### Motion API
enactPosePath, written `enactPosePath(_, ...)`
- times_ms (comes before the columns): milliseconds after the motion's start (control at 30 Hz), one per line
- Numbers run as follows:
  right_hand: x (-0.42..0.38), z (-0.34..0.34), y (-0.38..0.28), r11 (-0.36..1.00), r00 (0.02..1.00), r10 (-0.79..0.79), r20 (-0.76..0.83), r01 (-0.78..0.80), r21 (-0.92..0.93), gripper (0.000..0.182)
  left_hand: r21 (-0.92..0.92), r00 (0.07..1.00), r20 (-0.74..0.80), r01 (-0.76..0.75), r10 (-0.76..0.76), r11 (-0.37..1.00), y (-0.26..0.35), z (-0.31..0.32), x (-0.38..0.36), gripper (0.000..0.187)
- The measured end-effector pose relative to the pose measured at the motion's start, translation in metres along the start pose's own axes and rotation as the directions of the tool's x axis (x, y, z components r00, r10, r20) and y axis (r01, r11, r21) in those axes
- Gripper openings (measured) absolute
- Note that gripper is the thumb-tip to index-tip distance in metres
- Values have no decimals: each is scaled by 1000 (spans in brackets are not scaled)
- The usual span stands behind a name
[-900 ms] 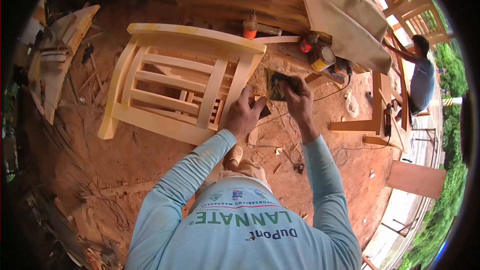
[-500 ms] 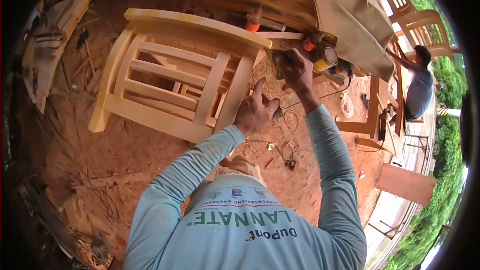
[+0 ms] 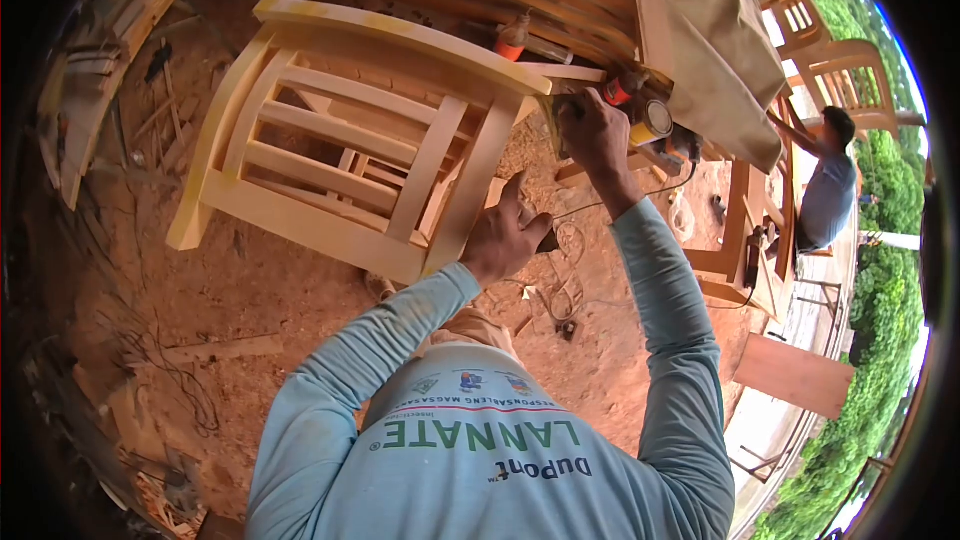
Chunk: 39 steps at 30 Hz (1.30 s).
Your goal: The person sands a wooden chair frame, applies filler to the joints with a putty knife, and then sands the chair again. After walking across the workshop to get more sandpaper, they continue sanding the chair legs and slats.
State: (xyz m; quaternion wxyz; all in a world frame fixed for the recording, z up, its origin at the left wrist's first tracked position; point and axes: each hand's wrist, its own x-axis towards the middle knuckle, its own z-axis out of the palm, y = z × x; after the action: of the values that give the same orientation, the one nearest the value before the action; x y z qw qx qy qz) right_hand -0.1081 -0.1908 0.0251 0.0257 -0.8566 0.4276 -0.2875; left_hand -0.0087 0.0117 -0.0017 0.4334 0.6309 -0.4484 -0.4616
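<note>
In front of me is a pale wooden frame [image 3: 315, 232] with slats and a curved top rail. My left hand [image 3: 503, 243] is at its lower right corner, index finger raised and thumb bent. A small dark flat piece [image 3: 549, 240] shows beneath that thumb. My right hand [image 3: 597, 140] is beside the right end of the curved rail, fingers closed around a thin, flat, yellowish-grey piece [image 3: 554, 128] whose kind I cannot tell. That piece is close to the rail's end.
A red-labelled bottle [image 3: 513, 38], a red can [image 3: 622, 89] and an open yellow tin [image 3: 654, 123] stand beyond the frame. A cord [image 3: 660, 194] crosses the dusty ground. At right, a person [image 3: 830, 180] works by wooden furniture. Boards [image 3: 125, 80] lean at far left.
My left hand has shifted slightly left and down, nearer the frame. My right hand stays by the rail's end. The whole view has shifted a little.
</note>
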Motion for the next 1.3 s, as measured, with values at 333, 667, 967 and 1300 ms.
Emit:
enactPosePath(333, -5, -7, 2, 996, 997, 73, 32, -75, 48, 17, 0, 999, 16, 49, -49, 999, -6, -12, -21, 80)
enactPosePath(667, 3, 0, -3, 995, 994, 103, 19, -103, -3, 24, -18, 998, -13, -69, 69, 997, -19, -10, -24, 77)
enactPosePath(967, -8, 2, 5, 993, 989, 112, 98, -108, -47, 21, -14, 999, 43, 19, -18, 1000, -10, -16, -26, 70)
enactPosePath(1300, -11, 11, -7, 924, 947, 313, 69, -321, 207, 23, 28, 994, -38, -103, 104, 994, -17, -14, -25, 69)
